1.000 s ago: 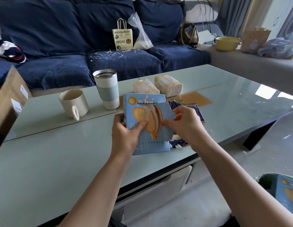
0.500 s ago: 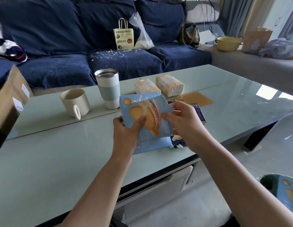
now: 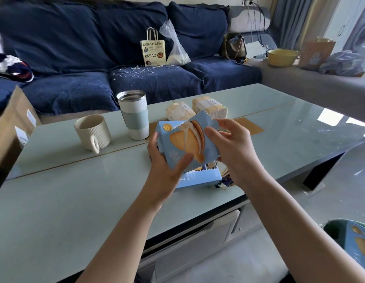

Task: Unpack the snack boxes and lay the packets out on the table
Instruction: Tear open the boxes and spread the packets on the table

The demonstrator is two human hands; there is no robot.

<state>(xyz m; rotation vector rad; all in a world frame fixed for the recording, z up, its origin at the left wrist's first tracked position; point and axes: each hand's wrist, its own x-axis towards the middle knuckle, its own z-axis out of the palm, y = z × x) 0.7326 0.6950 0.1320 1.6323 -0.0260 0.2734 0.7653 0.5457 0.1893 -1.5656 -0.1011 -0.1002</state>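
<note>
I hold a light blue snack box (image 3: 198, 178) printed with a sandwich biscuit just above the glass table (image 3: 65, 201). My left hand (image 3: 165, 170) grips its left side, thumb across the front. My right hand (image 3: 232, 148) pinches the torn front flap (image 3: 189, 144), which is lifted up along its perforated edge. Dark packets (image 3: 206, 166) show inside the opening. More dark blue packets (image 3: 224, 180) lie on the table under the box, partly hidden. Two pale wrapped packets (image 3: 210, 108) lie behind the box.
A white and blue tumbler (image 3: 134, 115) and a ribbed cream mug (image 3: 91, 133) stand left of the box. A cardboard carton (image 3: 12, 127) sits at the table's left end. Another blue snack box (image 3: 357, 246) is at the lower right. A blue sofa (image 3: 75, 88) runs behind.
My right hand has pulled the torn flap further up and back, widening the opening. The box has tilted and risen a little in my left hand.
</note>
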